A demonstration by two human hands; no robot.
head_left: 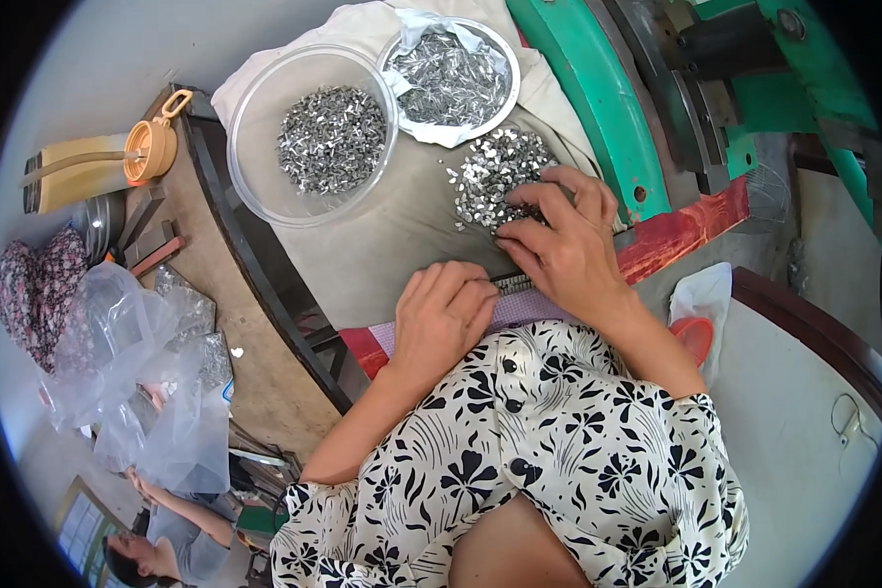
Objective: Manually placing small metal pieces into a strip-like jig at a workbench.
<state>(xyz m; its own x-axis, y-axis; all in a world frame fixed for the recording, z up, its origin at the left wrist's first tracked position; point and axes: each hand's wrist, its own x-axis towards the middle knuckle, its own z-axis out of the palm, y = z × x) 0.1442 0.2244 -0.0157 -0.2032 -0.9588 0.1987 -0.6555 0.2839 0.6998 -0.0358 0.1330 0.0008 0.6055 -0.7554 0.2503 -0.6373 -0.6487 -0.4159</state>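
Many metal pieces (490, 174) touch the right hand (570, 240), its fingers loosely parted; the left hand (439, 318) curls, hold unclear.

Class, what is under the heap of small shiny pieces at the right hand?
The heap lies on a greyish cloth, which shows beside it. Whatever is directly beneath the pieces is covered, and the right hand hides part of the heap's edge.

Metal parts (488, 174) and machinery (596, 103) suggest a workshop.
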